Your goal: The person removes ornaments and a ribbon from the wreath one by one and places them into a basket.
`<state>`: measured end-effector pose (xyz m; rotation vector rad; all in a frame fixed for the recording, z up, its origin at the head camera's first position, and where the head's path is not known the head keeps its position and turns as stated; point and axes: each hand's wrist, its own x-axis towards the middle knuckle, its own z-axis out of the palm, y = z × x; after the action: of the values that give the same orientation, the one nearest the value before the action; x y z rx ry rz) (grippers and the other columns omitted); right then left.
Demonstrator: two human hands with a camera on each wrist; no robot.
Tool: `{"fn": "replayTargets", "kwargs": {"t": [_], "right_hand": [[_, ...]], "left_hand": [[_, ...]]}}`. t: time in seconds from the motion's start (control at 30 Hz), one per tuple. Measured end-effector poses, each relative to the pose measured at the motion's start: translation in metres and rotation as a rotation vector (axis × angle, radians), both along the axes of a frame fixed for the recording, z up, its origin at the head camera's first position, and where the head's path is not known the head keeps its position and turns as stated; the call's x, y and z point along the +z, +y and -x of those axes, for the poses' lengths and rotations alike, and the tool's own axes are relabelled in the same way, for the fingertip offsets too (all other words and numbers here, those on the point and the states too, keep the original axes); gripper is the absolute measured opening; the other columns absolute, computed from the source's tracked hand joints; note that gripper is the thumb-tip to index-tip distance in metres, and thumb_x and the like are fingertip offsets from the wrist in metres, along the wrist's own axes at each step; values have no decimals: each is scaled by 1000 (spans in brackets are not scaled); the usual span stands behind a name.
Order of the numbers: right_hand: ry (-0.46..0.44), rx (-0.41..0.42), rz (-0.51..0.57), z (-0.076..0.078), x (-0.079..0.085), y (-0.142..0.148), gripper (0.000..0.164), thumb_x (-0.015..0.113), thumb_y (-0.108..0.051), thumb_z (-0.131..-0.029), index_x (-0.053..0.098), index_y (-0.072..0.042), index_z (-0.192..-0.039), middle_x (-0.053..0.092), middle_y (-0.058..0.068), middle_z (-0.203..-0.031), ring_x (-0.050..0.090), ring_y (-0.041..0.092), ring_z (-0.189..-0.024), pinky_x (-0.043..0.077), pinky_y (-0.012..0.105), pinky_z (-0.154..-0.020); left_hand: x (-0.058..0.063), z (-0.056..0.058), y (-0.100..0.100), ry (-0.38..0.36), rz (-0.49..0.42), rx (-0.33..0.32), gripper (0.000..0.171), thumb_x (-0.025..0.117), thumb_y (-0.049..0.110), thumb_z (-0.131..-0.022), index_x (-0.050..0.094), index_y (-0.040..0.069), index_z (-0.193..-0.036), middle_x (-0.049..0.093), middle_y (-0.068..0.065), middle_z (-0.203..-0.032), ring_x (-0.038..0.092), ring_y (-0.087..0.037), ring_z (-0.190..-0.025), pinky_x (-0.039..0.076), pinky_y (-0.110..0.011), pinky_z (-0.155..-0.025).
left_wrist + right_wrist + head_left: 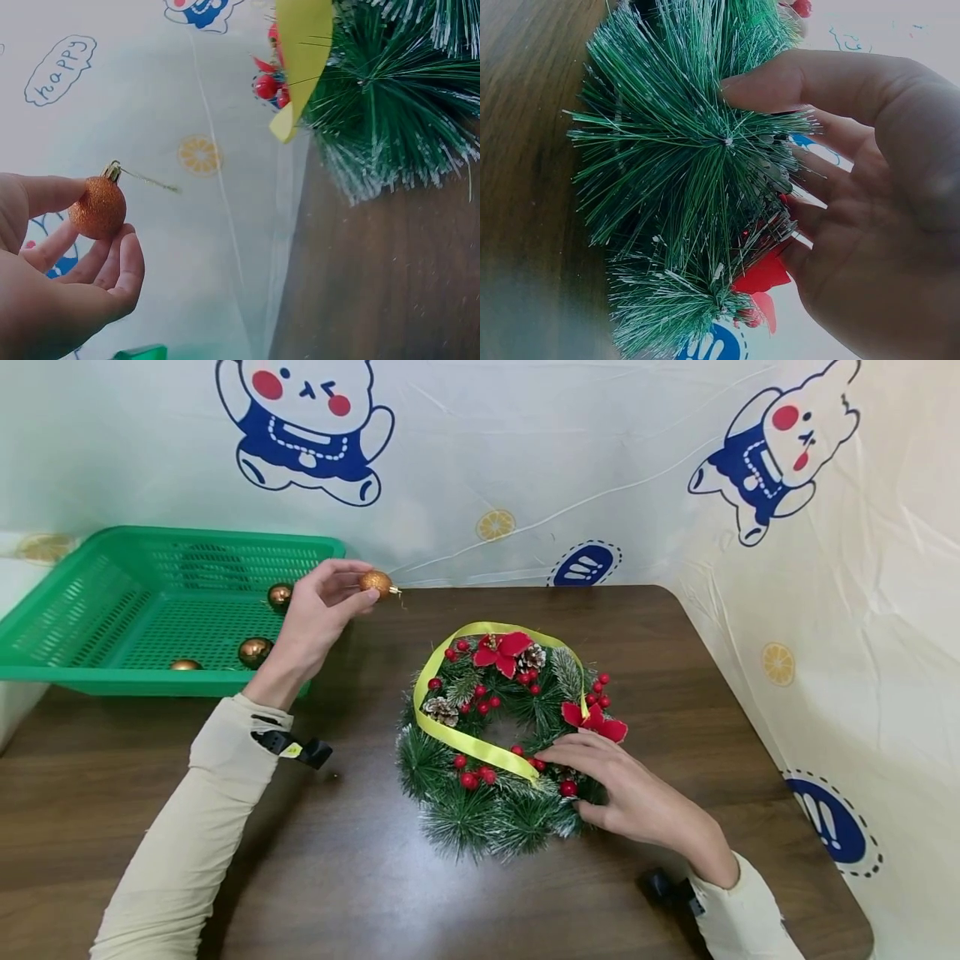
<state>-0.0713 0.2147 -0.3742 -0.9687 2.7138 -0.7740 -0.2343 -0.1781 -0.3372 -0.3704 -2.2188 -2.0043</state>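
A glittery copper-coloured Christmas bauble with a gold cap and a thin thread is pinched between the thumb and fingers of my left hand. This hand is raised beside the right end of the green basket. On the table lies a green wreath with frosted needles, red berries, pine cones and red flowers. A yellow ribbon loops over its top. My right hand rests at the wreath's right side, fingers spread loosely over it. In the right wrist view the thumb touches the needles.
The green plastic basket stands at the back left with several shiny brown baubles, one of them a bauble near its front wall. A printed sheet hangs behind the brown wooden table and along its right side.
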Motion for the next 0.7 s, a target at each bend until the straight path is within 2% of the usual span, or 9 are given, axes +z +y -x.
{"fn": "replayTargets", "kwargs": {"t": [0.33, 0.7], "right_hand": [[-9, 1, -4, -1, 1, 0, 70, 79, -4, -79, 55, -26, -141, 54, -8, -141, 41, 20, -136, 39, 57, -109], [-5, 0, 5, -1, 2, 0, 71, 81, -4, -78, 56, -26, -141, 54, -8, -140, 40, 21, -137, 38, 59, -109]], "left_hand": [[18, -10, -18, 41, 86, 70, 38, 70, 16, -94, 59, 9, -130, 61, -10, -126, 59, -19, -109, 54, -16, -83], [28, -21, -47, 64, 72, 127, 38, 71, 14, -93, 61, 10, -129, 63, -5, -121, 61, -17, -105, 53, -14, -81]]}}
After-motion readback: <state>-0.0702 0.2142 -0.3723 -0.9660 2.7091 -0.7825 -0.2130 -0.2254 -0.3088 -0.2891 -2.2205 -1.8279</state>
